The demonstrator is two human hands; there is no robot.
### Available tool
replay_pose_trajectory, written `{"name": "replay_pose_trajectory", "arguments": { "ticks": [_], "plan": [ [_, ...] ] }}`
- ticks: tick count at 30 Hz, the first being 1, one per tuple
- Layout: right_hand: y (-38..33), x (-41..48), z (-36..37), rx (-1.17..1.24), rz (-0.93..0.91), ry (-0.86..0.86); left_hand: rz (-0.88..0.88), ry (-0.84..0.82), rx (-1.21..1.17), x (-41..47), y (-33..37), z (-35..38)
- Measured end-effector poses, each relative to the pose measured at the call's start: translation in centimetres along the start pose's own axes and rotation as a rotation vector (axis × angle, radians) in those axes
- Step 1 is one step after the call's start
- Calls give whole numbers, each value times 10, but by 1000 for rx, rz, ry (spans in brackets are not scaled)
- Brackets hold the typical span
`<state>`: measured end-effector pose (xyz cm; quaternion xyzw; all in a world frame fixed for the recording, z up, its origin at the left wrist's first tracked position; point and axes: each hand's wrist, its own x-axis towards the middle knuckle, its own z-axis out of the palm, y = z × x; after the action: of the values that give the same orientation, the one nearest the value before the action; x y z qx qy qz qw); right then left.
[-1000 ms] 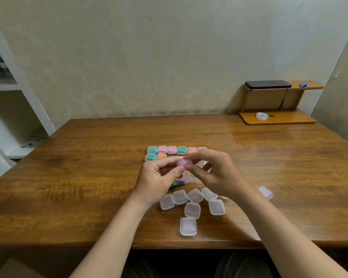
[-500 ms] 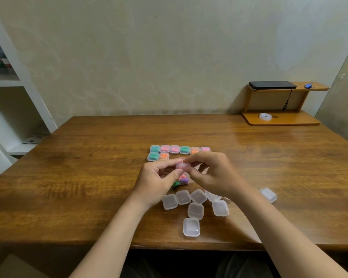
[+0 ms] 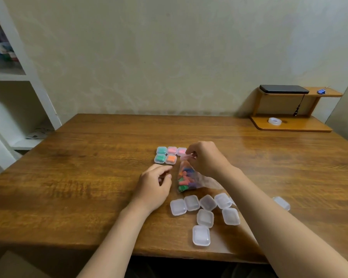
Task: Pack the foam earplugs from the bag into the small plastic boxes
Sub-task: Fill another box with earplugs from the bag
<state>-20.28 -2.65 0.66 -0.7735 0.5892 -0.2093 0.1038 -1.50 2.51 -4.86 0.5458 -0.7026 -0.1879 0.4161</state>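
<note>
Full boxes [image 3: 166, 155] sit at 11 o'clock from the bag [image 3: 186, 178], and the right hand [image 3: 206, 159] pinches a pink box [image 3: 184, 156] beside them. The left hand [image 3: 153, 187], at 9 o'clock, lies loosely curled and empty. Empty boxes [image 3: 205, 217] wait at 6 o'clock, so I think much is left.

filled boxes [image 3: 166, 155] behind bag [image 3: 186, 178], empty boxes [image 3: 205, 217] before

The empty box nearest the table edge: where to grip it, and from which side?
I would pinch the nearest empty box across its left and right walls, coming from above. It lies flat on the table with both walls free; another box crowds its far edge.
</note>
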Motion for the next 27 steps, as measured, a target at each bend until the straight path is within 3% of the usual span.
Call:
{"name": "replay_pose_trajectory", "arguments": {
  "ticks": [27],
  "plan": [
    [2, 12, 20, -273, 87, -300, -50, -27, 25, 2, -9, 1]
  ]
}}
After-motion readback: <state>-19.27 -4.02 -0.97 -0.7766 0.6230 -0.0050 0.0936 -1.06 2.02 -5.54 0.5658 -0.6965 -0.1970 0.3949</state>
